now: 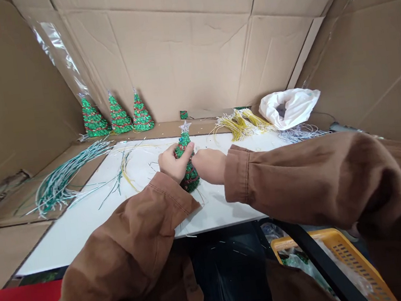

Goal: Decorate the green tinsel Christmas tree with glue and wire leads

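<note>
Your white board (75, 232) lies on brown cardboard (8, 245). Loose strands (119, 175) on its L side; yellow-white bundle (237, 128) back R, nr white bag (302, 104). On cardbd, L: 3 green trees (120, 117) & green-white bundle (61, 173).

A tree (189, 173) is between the left hand (173, 162) and right hand (209, 165), above the board (75, 232). Three other trees (120, 118) stand far left, behind a wire bundle (69, 177). Far right, a bag (292, 108) lies right of the ties (239, 126); near right, a basket (341, 238) sits below.
</note>
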Demonstrator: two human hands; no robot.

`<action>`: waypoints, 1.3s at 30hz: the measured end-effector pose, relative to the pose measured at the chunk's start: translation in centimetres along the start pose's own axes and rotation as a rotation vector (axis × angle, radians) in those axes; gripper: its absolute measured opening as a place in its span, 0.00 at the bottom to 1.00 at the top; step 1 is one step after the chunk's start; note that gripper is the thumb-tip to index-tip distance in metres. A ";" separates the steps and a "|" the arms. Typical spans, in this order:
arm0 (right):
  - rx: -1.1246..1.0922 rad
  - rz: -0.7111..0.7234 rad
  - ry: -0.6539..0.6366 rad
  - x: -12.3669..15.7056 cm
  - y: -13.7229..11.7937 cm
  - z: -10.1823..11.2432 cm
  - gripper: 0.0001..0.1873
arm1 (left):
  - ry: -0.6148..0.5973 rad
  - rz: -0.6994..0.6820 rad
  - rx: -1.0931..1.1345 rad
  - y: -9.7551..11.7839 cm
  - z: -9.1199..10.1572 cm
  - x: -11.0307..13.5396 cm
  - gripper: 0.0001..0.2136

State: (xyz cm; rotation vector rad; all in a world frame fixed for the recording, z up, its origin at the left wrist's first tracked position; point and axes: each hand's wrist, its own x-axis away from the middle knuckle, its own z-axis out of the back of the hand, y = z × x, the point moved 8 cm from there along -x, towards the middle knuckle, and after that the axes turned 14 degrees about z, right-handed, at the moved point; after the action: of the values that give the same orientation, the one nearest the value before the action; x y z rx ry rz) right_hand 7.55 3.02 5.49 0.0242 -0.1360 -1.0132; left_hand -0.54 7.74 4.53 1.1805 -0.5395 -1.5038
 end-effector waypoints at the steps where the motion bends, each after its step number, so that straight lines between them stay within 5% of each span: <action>1: -0.011 0.011 -0.034 -0.2 0.0 0.1 0.15 | 0.001 0.002 0.008 -0.2 0.1 -0.1 0.18; 5: 0.024 0.225 -0.205 -0.4 -0.5 -0.2 0.13 | -0.126 -0.018 0.118 -0.8 -0.5 -0.5 0.20; 8: 0.009 0.305 -0.160 -0.2 -0.4 -0.1 0.16 | -0.284 -0.016 0.235 -1.0 -1.4 -0.6 0.20; 14: -0.127 0.146 -0.081 0.7 0.7 -0.6 0.19 | -0.314 -0.045 0.253 -0.5 -1.5 -0.2 0.19; 19: -0.228 0.148 -0.045 1.2 0.7 -0.1 0.17 | -0.319 -0.067 0.259 -0.5 -1.6 0.0 0.18; 25: -0.521 0.087 -0.149 2.1 1.5 -0.6 0.13 | -0.325 -0.047 0.281 -0.7 -1.6 0.0 0.19; 30: -0.638 0.067 -0.115 3.1 2.1 -0.6 0.13 | -0.351 -0.008 0.307 -1.1 -1.9 0.0 0.19; 33: -0.627 0.071 0.014 4.0 2.6 -0.2 0.15 | -0.352 0.003 0.320 -1.3 -1.9 0.0 0.20; 39: -0.408 0.331 0.726 9.2 0.2 4.6 0.12 | -0.356 0.001 0.310 -1.1 -1.8 0.2 0.20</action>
State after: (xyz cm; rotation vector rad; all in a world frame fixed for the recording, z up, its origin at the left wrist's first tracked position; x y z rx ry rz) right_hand 12.00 -4.48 10.97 -0.0041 0.7089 -0.6359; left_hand 0.59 8.33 2.84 1.1459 -1.0430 -1.6821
